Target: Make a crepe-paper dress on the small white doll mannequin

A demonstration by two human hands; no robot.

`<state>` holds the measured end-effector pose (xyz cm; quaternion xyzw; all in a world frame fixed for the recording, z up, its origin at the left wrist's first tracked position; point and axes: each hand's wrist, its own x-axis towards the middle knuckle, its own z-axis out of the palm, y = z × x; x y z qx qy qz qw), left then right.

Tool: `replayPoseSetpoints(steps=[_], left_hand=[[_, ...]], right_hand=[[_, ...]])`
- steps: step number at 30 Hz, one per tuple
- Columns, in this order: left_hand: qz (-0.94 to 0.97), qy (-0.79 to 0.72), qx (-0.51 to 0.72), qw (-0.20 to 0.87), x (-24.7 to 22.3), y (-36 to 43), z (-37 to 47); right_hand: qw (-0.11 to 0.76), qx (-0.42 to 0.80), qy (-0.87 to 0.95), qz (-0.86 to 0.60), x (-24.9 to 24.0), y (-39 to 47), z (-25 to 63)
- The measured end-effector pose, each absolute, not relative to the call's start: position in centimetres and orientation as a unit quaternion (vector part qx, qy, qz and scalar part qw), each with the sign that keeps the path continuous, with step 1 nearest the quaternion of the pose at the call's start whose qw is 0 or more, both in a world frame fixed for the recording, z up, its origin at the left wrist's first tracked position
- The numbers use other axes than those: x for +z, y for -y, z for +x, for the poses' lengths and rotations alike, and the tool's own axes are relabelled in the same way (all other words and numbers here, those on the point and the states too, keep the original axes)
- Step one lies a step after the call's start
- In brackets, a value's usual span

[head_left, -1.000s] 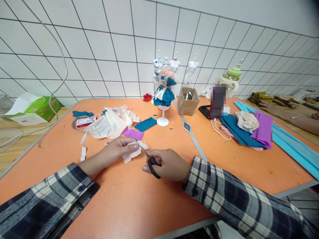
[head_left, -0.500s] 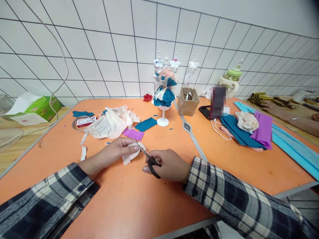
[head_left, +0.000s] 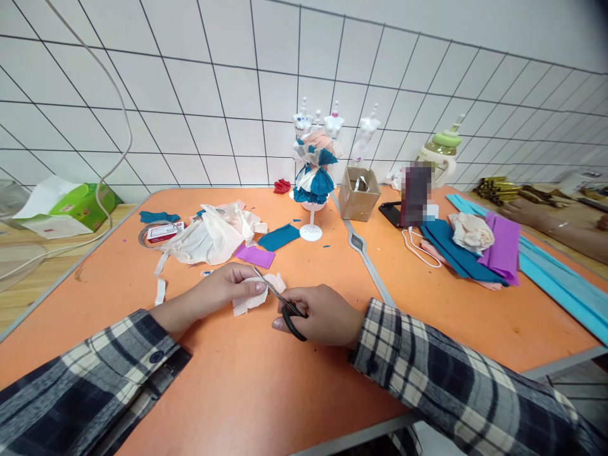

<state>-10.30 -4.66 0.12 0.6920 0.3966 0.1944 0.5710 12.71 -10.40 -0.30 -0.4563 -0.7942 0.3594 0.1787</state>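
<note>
Two hands work over the worktop (head_left: 228, 392): your left hand (head_left: 216, 292) pinches the pale scrap (head_left: 251, 301), nearer you than the purple piece (head_left: 255, 256); your right hand (head_left: 327, 315) grips the scissors (head_left: 287, 307), blades across it. Hold it taut, left thumb clear.

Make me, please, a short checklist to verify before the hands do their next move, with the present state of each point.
1. Left hand grips the pale piece: ok, between thumb and fingers.
2. Right hand holds the scissors by the black handles: ok.
3. Left thumb well away from the blades: not ok, they lie close to it.
4. Blades fully closed: cannot tell, too small to see.
5. Dressed mannequin upright and apart from both hands: ok.
</note>
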Motion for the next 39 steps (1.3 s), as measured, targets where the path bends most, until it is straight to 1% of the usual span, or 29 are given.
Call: replayPoseSetpoints(steps=[5, 9, 10, 12, 15, 18, 20, 21, 24, 25, 27, 31, 35, 37, 39], left_hand=[[0.676, -0.395, 0.192, 0.592, 0.4, 4.8, -10.0], [0.608, -0.429, 0.236, 0.625, 0.3, 4.6, -10.3], [0.585, -0.431, 0.252, 0.639, 0.3, 4.5, -10.4], [0.543, -0.428, 0.285, 0.664, 0.2, 4.4, -10.7], [0.494, -0.412, 0.313, 0.699, 0.0, 4.1, -10.9], [0.479, -0.403, 0.311, 0.715, -0.4, 3.7, -10.9], [0.497, -0.41, 0.308, 0.7, -0.5, 3.5, -11.0], [0.516, -0.413, 0.299, 0.688, -0.6, 3.5, -11.0], [0.6, -0.405, 0.237, 0.648, -0.5, 4.2, -10.6], [0.629, -0.399, 0.216, 0.632, -0.4, 4.7, -10.3], [0.673, -0.383, 0.202, 0.599, -0.4, 5.8, -9.5], [0.707, -0.371, 0.224, 0.559, -0.3, 7.5, -8.0], [0.667, -0.367, 0.256, 0.595, -0.1, 7.3, -7.9], [0.642, -0.368, 0.286, 0.608, -0.1, 6.9, -8.2], [0.618, -0.383, 0.334, 0.6, -0.1, 6.5, -8.6]], right_hand=[[0.203, 0.358, 0.792, -0.45, -0.6, 10.2, 12.8], [0.242, 0.376, 0.745, -0.494, -0.2, 9.4, 13.5], [0.247, 0.409, 0.718, -0.506, 0.0, 9.1, 13.8], [0.238, 0.529, 0.643, -0.499, 0.3, 8.5, 14.5], [0.204, 0.722, 0.512, -0.418, 0.6, 7.8, 15.5], [0.23, 0.792, 0.442, -0.352, 0.8, 7.5, 15.9], [0.256, 0.792, 0.437, -0.341, 0.8, 7.6, 15.7], [0.275, 0.773, 0.453, -0.35, 0.8, 7.6, 15.5], [0.339, 0.653, 0.539, -0.411, 0.4, 8.1, 14.5], [0.346, 0.616, 0.562, -0.429, 0.2, 8.2, 14.2], [0.336, 0.582, 0.588, -0.45, -0.2, 8.6, 13.6], [0.341, 0.573, 0.599, -0.443, -0.6, 9.4, 12.8], [0.349, 0.576, 0.602, -0.429, -0.3, 9.7, 12.5], [0.368, 0.574, 0.586, -0.437, 0.0, 9.7, 12.5], [0.395, 0.572, 0.564, -0.446, 0.3, 9.5, 12.6]])
